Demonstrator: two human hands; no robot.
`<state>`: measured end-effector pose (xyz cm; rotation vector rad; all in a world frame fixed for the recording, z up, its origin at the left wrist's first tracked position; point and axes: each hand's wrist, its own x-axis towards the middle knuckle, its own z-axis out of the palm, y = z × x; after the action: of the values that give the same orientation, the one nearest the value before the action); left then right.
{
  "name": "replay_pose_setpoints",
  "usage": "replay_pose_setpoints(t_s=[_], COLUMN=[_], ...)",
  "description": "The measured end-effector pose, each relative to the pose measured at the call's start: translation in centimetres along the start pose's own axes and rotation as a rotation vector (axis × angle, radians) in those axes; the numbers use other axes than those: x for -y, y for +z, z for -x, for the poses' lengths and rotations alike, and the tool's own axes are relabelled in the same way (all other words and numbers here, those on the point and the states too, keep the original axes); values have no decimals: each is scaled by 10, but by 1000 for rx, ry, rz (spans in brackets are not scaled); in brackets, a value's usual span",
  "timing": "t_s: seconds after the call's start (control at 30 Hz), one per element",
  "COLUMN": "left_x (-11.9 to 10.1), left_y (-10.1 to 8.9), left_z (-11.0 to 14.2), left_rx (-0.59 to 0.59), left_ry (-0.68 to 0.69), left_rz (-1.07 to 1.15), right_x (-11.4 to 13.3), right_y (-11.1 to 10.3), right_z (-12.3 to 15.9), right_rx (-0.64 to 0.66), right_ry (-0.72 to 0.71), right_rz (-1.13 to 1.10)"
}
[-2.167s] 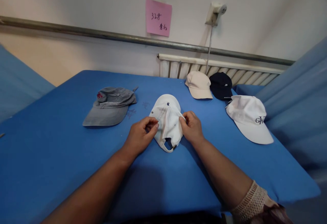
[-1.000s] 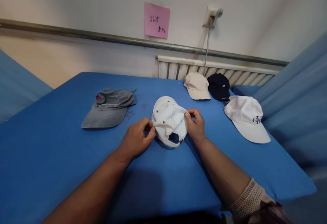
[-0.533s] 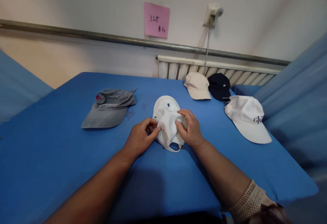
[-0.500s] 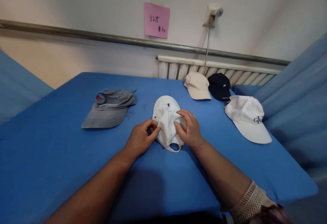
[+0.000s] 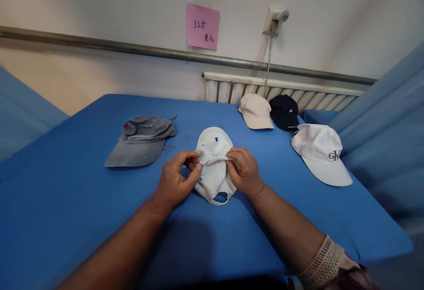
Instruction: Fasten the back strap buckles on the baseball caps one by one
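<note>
A white baseball cap (image 5: 214, 177) with a small dark emblem lies in the middle of the blue-covered table (image 5: 109, 228), brim pointing away from me and strap opening toward me. My left hand (image 5: 175, 177) pinches the crown's left side between thumb and fingers. On the opposite side my right hand (image 5: 244, 170) has a fold of the same crown pinched. Between the two hands the cloth is gathered into a raised ridge running across the crown. Part of each hand's fingertips is hidden by the fabric.
A grey cap (image 5: 141, 142) lies to the left. At the back right are a beige cap (image 5: 255, 111) and a navy cap (image 5: 284, 111), with another white cap (image 5: 319, 151) nearer the right edge. Behind them stand a radiator (image 5: 228, 88) and a metal rail (image 5: 139, 49).
The cap was tilted and spread at one second ago, then flattened with a lengthwise fold. Now the crown is bunched crosswise, and my right hand has closed on its cloth.
</note>
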<state>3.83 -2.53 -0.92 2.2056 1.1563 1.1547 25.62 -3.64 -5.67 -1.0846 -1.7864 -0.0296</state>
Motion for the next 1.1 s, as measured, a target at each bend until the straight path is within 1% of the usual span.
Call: replay_pose_setpoints(t_s=[0.03,0.07,0.1,0.17,0.23,0.27,0.33,0.43,0.53,0.6,0.67,0.73,0.8,0.83,0.9,0.97,1.0,1.03,1.1], left_x=[-1,-4,-6,-12,-18,-21,-25,-28,-29,-29,-28,-29,-30,-30,-30,-27,-24,-22,-17], left_y=[-1,-1,-2,-4,-7,-9,-13,-17,-16,-13,-11,-12,-16,-20,-28,-35,-38,-40,-43], left_z=[-5,-10,-17,-31,-43,-48,-54,-55,-50,-45,-41,-39,-38,-37,-37,-38,-38,-39,-40], left_rx=[-1,29,86,241,386,440,505,554,564,539,474,374,304,300,327,353,352,347,340], left_ry=[17,40,65,102,120,125,116,81,41,9,0,44,131,181,256,291,295,294,288], left_rz=[-22,-52,-89,-187,-283,-311,-324,-313,-348,-400,-455,-471,-414,-358,-237,-147,-121,-102,-71], right_x=[2,3,3,3,2,1,1,0,1,3,5,9,13,14,13,8,5,0,-8], right_y=[1,1,2,1,1,0,0,1,2,3,1,-1,-4,-6,-8,-10,-11,-12,-12], right_z=[0,0,0,0,-2,-2,-3,-5,-4,-4,-4,-3,-2,-2,-2,-4,-6,-8,-11], right_rx=[13,19,18,14,7,3,-5,-9,-1,11,9,0,4,4,-26,-91,-103,-88,6], right_ry=[-10,-15,-19,-27,-38,-44,-57,-79,-104,-110,-107,-98,-63,-28,68,159,187,195,169], right_rz=[-15,-27,-35,-39,-34,-31,-22,-16,-37,-55,-72,-127,-233,-289,-362,-374,-370,-366,-357])
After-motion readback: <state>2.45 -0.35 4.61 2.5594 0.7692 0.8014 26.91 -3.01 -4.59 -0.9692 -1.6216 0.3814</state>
